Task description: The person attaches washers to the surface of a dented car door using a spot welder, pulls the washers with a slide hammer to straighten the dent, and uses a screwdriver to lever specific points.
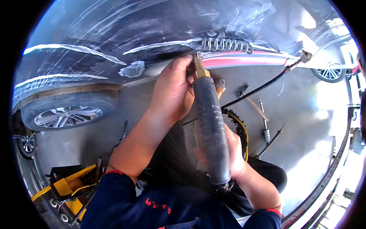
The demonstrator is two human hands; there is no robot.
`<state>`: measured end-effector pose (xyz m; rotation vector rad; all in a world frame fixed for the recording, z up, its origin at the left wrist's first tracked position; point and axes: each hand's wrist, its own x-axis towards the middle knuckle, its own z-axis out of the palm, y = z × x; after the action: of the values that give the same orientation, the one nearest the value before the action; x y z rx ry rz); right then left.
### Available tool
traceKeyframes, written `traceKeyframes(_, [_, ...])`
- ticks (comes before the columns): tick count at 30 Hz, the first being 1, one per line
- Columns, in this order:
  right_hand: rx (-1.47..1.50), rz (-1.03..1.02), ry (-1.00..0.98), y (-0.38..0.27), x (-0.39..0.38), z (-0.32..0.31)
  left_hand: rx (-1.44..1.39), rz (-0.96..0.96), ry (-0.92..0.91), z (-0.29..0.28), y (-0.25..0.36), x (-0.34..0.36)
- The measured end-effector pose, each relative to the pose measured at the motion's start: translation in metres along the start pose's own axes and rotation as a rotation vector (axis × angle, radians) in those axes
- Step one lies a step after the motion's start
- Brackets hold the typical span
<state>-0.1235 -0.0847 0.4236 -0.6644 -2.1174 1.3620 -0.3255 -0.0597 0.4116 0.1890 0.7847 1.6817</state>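
Observation:
My right hand (234, 152) is wrapped around the black cylindrical grip of a weld gun (211, 122). The gun points away from me, and its brass tip (199, 66) is up at the dark, scuffed car panel (160, 23). Beside that tip, the fingers of my left hand (173, 89) are closed together; what they pinch, if anything, is hidden. Just right of the tip, a row of several metal rings (227, 45) stands along the panel. Whether the tip touches the panel or a ring cannot be made out.
A black cable (263, 89) runs to a metal clamp (305, 56) on the car at right. A hammer (221, 84), a rod with a spring (265, 128) and loose rings (281, 89) lie below. A car wheel (68, 116) and yellow equipment (70, 191) are at left.

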Motion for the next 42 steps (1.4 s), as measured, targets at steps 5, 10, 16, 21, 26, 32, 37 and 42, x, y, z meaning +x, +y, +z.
traceKeyframes(5, [0.036, 0.095, -0.026, 0.0, 0.005, 0.005, 0.142, 0.032, 0.047, 0.015, 0.015, -0.014])
traceKeyframes(10, [-0.056, -0.005, 0.04, 0.004, 0.01, 0.013, 0.285, 0.032, 0.101, 0.028, 0.022, -0.025])
traceKeyframes(16, [-0.051, -0.052, 0.056, 0.008, 0.014, 0.019, 0.273, 0.042, 0.191, 0.046, 0.028, -0.036])
traceKeyframes(21, [-0.071, -0.095, 0.012, 0.01, 0.018, 0.02, 0.295, 0.039, 0.167, 0.043, 0.03, -0.037])
traceKeyframes(26, [0.011, -0.094, 0.037, 0.012, 0.019, 0.023, 0.383, 0.051, 0.176, 0.046, 0.029, -0.038])
traceKeyframes(32, [-0.001, -0.129, 0.068, 0.017, 0.021, 0.026, 0.363, 0.078, 0.206, 0.047, 0.028, -0.036])
traceKeyframes(37, [-0.025, -0.149, 0.07, 0.022, 0.022, 0.031, 0.27, 0.023, 0.239, 0.054, 0.029, -0.038])
traceKeyframes(42, [-0.01, -0.139, 0.039, 0.022, 0.024, 0.028, 0.273, 0.048, 0.248, 0.055, 0.026, -0.036])
